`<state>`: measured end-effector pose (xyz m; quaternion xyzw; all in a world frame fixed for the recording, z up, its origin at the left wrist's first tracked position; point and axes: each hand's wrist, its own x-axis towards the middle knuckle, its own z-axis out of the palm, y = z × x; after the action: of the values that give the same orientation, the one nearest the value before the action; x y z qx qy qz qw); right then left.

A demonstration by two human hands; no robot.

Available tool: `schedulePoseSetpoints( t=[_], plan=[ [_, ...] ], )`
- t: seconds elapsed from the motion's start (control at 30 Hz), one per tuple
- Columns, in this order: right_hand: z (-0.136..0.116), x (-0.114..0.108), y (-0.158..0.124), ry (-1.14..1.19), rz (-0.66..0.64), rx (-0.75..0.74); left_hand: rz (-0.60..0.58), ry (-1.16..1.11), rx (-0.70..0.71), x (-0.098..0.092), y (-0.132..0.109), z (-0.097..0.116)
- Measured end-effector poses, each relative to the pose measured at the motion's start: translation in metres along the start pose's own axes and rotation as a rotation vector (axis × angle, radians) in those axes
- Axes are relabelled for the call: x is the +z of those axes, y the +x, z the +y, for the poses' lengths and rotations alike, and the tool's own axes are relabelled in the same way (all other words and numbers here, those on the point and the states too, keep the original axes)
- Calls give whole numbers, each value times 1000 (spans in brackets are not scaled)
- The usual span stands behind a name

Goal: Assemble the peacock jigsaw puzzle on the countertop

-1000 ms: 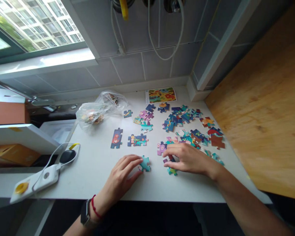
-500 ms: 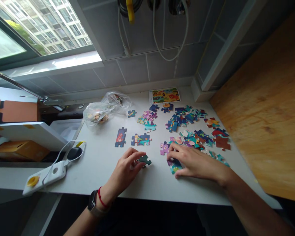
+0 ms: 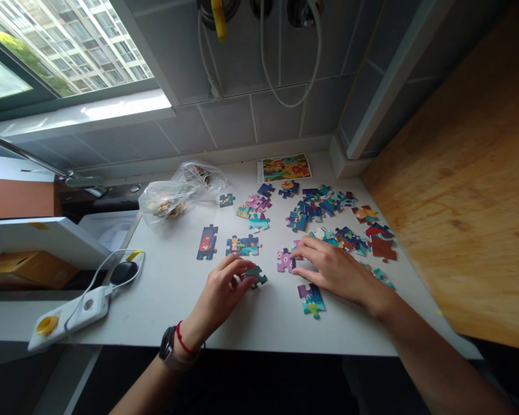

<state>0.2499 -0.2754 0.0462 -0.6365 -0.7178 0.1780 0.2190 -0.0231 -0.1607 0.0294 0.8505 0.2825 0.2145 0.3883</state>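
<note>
My left hand (image 3: 227,285) pinches a dark green puzzle piece (image 3: 256,276) just above the white counter. My right hand (image 3: 328,268) has its thumb and fingers on the right edge of a purple puzzle piece (image 3: 284,261) with round markings. More pieces are partly hidden under that hand. Below it, a purple, blue and teal puzzle piece (image 3: 312,301) with a yellow-green shape lies alone. Left of centre are a joined strip of pieces (image 3: 243,245) and a dark blue strip with a red animal (image 3: 207,242).
Loose pieces lie in piles (image 3: 320,206) at the back right. A printed picture card (image 3: 284,168) rests near the wall. Clear plastic bags (image 3: 168,202) with contents sit at the back left. A white power strip (image 3: 71,317) is on the left; a wooden panel (image 3: 467,190) bounds the right.
My right hand has let go of the purple and teal piece and moved up to the purple piece. My left hand still holds the green piece, turned slightly. The whole view has shifted a little.
</note>
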Motion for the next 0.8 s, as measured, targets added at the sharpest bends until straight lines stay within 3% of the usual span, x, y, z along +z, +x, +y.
schedulePoseSetpoints(
  t=[0.27, 0.5, 0.7, 0.8],
  plan=[
    [2, 8, 8, -1, 100, -54, -26, -148, -119, -4, 6, 6],
    [-10, 11, 16, 297, 77, -84, -78, -336, -221, -10, 16, 3],
    [-29, 16, 43, 491, 23, 37, -111, -215, -4, -18, 45, 2],
    [-28, 18, 58, 525, 43, 87, -67, -147, 67, -26, 63, 0]
  ],
)
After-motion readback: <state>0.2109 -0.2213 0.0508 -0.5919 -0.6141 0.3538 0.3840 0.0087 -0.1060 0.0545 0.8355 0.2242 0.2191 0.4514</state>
